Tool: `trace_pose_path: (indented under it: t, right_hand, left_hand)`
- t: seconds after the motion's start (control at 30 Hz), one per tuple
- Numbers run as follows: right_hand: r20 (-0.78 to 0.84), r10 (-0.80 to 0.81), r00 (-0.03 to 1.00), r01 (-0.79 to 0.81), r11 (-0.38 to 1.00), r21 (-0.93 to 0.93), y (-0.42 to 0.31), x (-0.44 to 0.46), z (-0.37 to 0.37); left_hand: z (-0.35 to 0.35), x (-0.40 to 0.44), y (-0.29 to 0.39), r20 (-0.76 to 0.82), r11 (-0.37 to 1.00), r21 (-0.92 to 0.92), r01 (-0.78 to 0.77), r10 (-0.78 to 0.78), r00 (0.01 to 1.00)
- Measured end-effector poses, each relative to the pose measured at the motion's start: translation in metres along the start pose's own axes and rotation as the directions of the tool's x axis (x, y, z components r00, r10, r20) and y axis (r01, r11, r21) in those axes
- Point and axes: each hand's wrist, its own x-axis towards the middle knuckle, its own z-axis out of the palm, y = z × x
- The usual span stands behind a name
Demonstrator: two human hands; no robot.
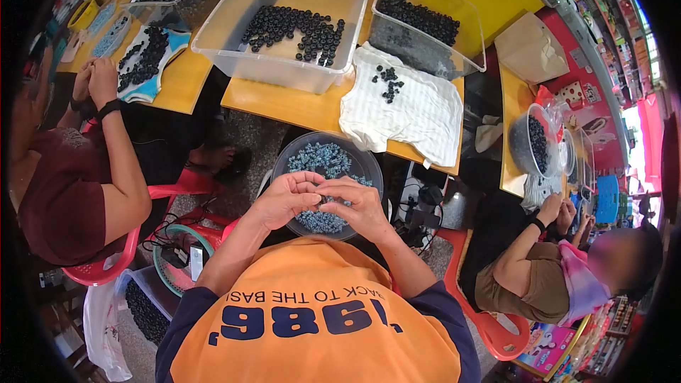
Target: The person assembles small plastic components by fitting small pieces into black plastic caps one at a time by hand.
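Observation:
My left hand (289,197) and my right hand (357,207) meet in front of my chest, both with fingers pinched together. Between the fingertips is a small dark piece (325,199), mostly hidden by the fingers, so its exact kind is unclear. Directly below, a dark round basin (377,179) holds many small light-blue and dark pieces (323,159). On the table beyond lies a white cloth (425,128) with several small black round pieces (389,84) on it. A large clear plastic bin (216,53) behind the basin contains more black ring-like pieces (298,32).
Another clear bin (474,60) of black pieces stands at the back right. A person (85,191) sits at left and another (521,276) at right, each handling small things. Cables (429,202) hang beside the table; a green basket (167,269) stands low on the left.

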Motion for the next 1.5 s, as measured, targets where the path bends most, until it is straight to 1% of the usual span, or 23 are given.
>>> trace_pose_path:
  t: [0.23, 0.37, 0.43, 0.5, 0.57, 0.6, 0.63, 0.67, 0.73, 0.77, 0.8, 0.83, 0.87, 0.9, 0.97, 1.0, 1.03, 1.07, 1.17, 1.23, 1.3, 1.37, 1.5]
  right_hand:
    - [-0.022, 0.038, 0.999, -0.037, 0.998, 0.054, 0.008, -0.011, -0.005]
    - [-0.069, 0.139, 0.988, -0.127, 0.981, 0.150, 0.014, -0.012, -0.011]
    - [-0.122, 0.099, 0.988, -0.078, 0.983, 0.164, 0.022, -0.008, -0.016]
    - [-0.182, 0.115, 0.977, -0.070, 0.970, 0.234, 0.019, -0.004, -0.020]
    - [-0.236, 0.133, 0.963, -0.058, 0.952, 0.300, 0.019, -0.002, -0.026]
    - [-0.250, 0.165, 0.954, -0.055, 0.917, 0.395, 0.025, -0.002, -0.031]
    - [-0.259, 0.197, 0.946, -0.049, 0.872, 0.486, 0.030, -0.003, -0.035]
    - [-0.283, 0.234, 0.930, -0.073, 0.873, 0.483, 0.034, -0.001, -0.038]
    - [-0.331, 0.344, 0.879, -0.177, 0.879, 0.443, 0.035, 0.007, -0.046]
    - [-0.359, 0.374, 0.855, -0.231, 0.894, 0.383, 0.039, 0.014, -0.052]
    - [-0.366, 0.366, 0.856, -0.223, 0.898, 0.379, 0.044, 0.023, -0.061]
    - [-0.462, 0.214, 0.861, -0.190, 0.977, 0.098, 0.051, 0.035, -0.072]
    - [-0.512, 0.040, 0.858, -0.161, 0.967, -0.195, 0.056, 0.049, -0.083]
    - [-0.562, -0.021, 0.827, -0.153, 0.953, -0.260, 0.060, 0.066, -0.093]
    - [-0.575, -0.193, 0.795, -0.082, 0.905, -0.418, 0.076, 0.097, -0.111]
    - [-0.577, -0.202, 0.791, -0.077, 0.903, -0.422, 0.089, 0.114, -0.120]
    - [-0.515, -0.299, 0.804, -0.054, 0.825, -0.563, 0.105, 0.131, -0.127]
    - [-0.436, -0.386, 0.813, -0.026, 0.724, -0.689, 0.118, 0.145, -0.132]
    - [-0.344, -0.335, 0.877, -0.056, 0.640, -0.766, 0.142, 0.175, -0.138]
    - [-0.317, -0.305, 0.898, -0.063, 0.624, -0.779, 0.148, 0.186, -0.138]
    - [-0.264, -0.268, 0.927, -0.083, 0.538, -0.839, 0.153, 0.191, -0.139]
    - [-0.270, -0.267, 0.925, -0.091, 0.533, -0.841, 0.158, 0.192, -0.141]
    - [-0.293, -0.248, 0.923, -0.080, 0.622, -0.779, 0.156, 0.189, -0.143]
  left_hand:
    - [0.004, 0.005, 0.001, 0.093, 0.994, 0.096, 0.055, -0.064, 0.994]
    - [0.014, 0.014, -0.010, 0.042, 0.998, 0.065, 0.019, -0.022, 0.999]
    - [0.025, 0.021, -0.007, -0.034, 0.994, -0.113, -0.011, 0.007, 0.999]
    - [0.035, 0.024, 0.005, -0.096, 0.993, -0.115, -0.042, 0.031, 0.995]
    - [0.035, 0.029, 0.030, -0.113, 0.965, 0.168, -0.199, 0.220, 0.969]
    - [0.040, 0.031, 0.052, -0.162, 0.908, 0.305, -0.287, 0.346, 0.924]
    - [0.045, 0.031, 0.077, -0.173, 0.864, 0.349, -0.363, 0.440, 0.881]
    - [0.060, 0.033, 0.105, -0.242, 0.743, 0.545, -0.389, 0.584, 0.775]
    - [0.063, 0.043, 0.156, -0.035, 0.442, 0.722, -0.533, 0.792, 0.609]
    - [0.060, 0.052, 0.177, 0.041, 0.301, 0.804, -0.513, 0.832, 0.553]
    - [0.047, 0.065, 0.194, 0.123, 0.230, 0.818, -0.528, 0.826, 0.550]
    - [0.042, 0.068, 0.194, 0.134, 0.221, 0.814, -0.537, 0.828, 0.544]
    - [0.038, 0.072, 0.195, 0.176, 0.082, 0.891, -0.447, 0.844, 0.506]
    - [0.037, 0.078, 0.196, 0.223, -0.057, 0.939, -0.340, 0.853, 0.471]
    - [0.051, 0.067, 0.169, 0.217, 0.055, 0.890, -0.452, 0.821, 0.527]
    - [0.055, 0.062, 0.154, 0.231, 0.041, 0.892, -0.450, 0.815, 0.532]
    - [0.057, 0.056, 0.138, 0.241, 0.029, 0.894, -0.446, 0.809, 0.536]
    - [0.057, 0.049, 0.123, 0.177, 0.128, 0.890, -0.437, 0.787, 0.591]
    - [0.047, 0.027, 0.084, -0.022, 0.448, 0.801, -0.397, 0.685, 0.728]
    - [0.040, 0.016, 0.065, -0.081, 0.543, 0.747, -0.383, 0.647, 0.759]
    - [0.027, 0.009, 0.049, -0.120, 0.587, 0.728, -0.355, 0.618, 0.777]
    - [0.021, 0.003, 0.038, -0.156, 0.619, 0.711, -0.333, 0.601, 0.784]
    - [0.009, 0.007, 0.020, -0.214, 0.694, 0.648, -0.313, 0.560, 0.801]
